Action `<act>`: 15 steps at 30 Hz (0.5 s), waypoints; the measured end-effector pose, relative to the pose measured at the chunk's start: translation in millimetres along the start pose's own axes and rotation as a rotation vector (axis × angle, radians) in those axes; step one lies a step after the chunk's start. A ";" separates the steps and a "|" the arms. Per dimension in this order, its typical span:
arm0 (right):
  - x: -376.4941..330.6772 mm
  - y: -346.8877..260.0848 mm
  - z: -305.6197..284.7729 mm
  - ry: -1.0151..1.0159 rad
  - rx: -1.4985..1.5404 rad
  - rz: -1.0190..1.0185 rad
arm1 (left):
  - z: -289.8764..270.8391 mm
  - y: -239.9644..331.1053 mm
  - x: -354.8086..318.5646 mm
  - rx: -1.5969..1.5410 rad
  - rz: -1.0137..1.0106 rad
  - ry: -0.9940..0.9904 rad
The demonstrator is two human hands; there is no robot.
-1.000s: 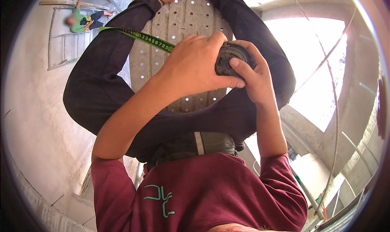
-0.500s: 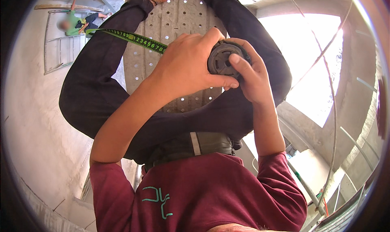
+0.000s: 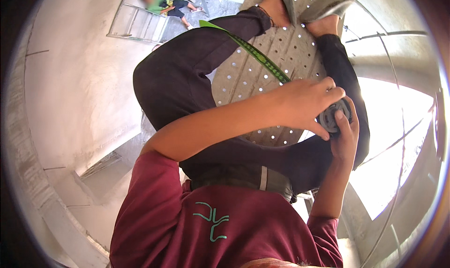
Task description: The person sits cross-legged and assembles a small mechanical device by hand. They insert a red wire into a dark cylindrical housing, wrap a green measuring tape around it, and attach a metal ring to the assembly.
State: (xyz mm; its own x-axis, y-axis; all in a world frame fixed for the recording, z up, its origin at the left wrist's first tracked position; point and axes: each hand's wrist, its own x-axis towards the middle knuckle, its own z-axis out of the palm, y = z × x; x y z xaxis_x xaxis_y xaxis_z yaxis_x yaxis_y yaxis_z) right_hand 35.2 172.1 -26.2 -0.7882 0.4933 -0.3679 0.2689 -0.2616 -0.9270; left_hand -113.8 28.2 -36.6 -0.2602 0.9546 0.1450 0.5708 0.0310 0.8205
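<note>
A round dark grey tape measure (image 3: 329, 119) sits between my two hands over my right leg. My left hand (image 3: 304, 104) is curled round its left side, thumb below and fingers above. My right hand (image 3: 347, 132) grips it from the right, the thumb lying across its face. From behind my left hand, the bright green blade (image 3: 258, 57) of the tape runs out up and to the left, its free end above my left knee. The start of the blade at the case is hidden by my left hand.
I sit cross-legged on a perforated metal plank (image 3: 243, 87). A person in a green top (image 3: 154, 0) is at the upper left beside a metal frame (image 3: 133, 22). A bright opening (image 3: 398, 141) lies at the right, with thin cables (image 3: 401, 141) before it.
The whole view has shifted, so my body, the plank and the other person sit farther right. Both hands still hold the tape measure, with the blade out. The other person's raised arm no longer shows.
</note>
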 end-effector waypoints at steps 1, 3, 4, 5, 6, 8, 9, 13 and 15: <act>-1.2 1.5 2.0 -0.012 -0.025 -0.008 | 3.1 3.2 -2.3 -0.018 -0.023 0.025; 1.7 0.0 1.2 -0.039 -0.053 0.018 | 9.8 10.2 -1.2 -0.022 -0.102 0.049; 3.5 -1.6 1.4 -0.053 -0.053 0.053 | 13.0 10.5 -0.6 0.001 -0.115 0.067; 4.5 -3.5 1.4 -0.053 -0.060 0.065 | 13.4 11.6 0.4 0.022 -0.125 0.083; 5.0 -5.5 1.6 -0.052 -0.066 0.078 | 12.3 11.5 0.7 0.020 -0.117 0.077; 3.2 -11.0 1.0 -0.018 -0.092 0.063 | 9.9 11.7 3.6 0.006 -0.094 0.057; 3.2 -11.4 0.4 -0.037 -0.058 0.049 | 9.0 8.4 3.1 -0.005 -0.065 0.065; 6.1 -17.3 -4.6 -0.023 -0.091 0.026 | -2.5 -11.7 -1.8 -0.102 0.071 0.080; 10.3 -14.1 -5.9 -0.063 -0.095 0.033 | -6.2 -5.9 1.3 -0.158 -0.032 0.042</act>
State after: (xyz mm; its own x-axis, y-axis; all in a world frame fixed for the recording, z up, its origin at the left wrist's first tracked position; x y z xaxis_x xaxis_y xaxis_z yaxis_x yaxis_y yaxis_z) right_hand 26.6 185.8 -17.4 -0.8104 0.4317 -0.3961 0.3442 -0.1962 -0.9182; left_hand -122.4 27.5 -37.8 -0.3105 0.9405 0.1378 0.4329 0.0108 0.9014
